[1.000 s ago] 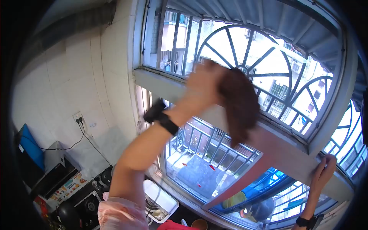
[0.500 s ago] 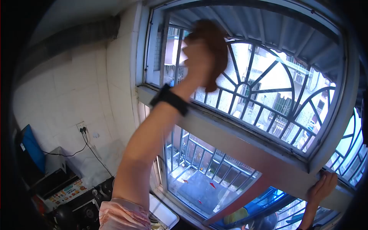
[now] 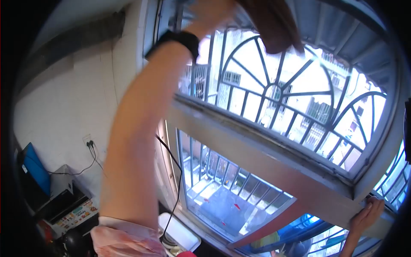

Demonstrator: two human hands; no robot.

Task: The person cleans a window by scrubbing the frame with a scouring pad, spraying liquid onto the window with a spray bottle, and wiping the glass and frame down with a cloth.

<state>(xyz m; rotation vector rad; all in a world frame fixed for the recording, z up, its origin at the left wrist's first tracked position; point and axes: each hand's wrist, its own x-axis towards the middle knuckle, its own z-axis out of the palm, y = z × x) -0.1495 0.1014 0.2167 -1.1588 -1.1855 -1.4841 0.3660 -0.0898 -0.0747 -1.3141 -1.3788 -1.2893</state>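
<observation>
My left hand (image 3: 216, 9), with a black band (image 3: 182, 43) on its wrist, is raised to the top edge of the view and smeared by motion. It holds a brown cloth (image 3: 274, 25) against the upper window pane (image 3: 252, 81); part of the cloth is cut off by the view's edge. At the lower right, my right hand (image 3: 367, 216) grips the window frame (image 3: 342, 205) below the pane's corner, fingers curled over its edge.
Outside stand metal window bars (image 3: 278, 92). Below the frame's crossbar is a lower window (image 3: 235, 197). A white tray (image 3: 184, 235) sits by the sill, with a black cable (image 3: 176, 171) hanging above. At left are a wall socket (image 3: 88, 140) and a blue panel (image 3: 36, 167).
My left hand and the brown cloth have moved upward, with the cloth also shifting right. The view has shifted slightly. My right hand stays on the window frame.
</observation>
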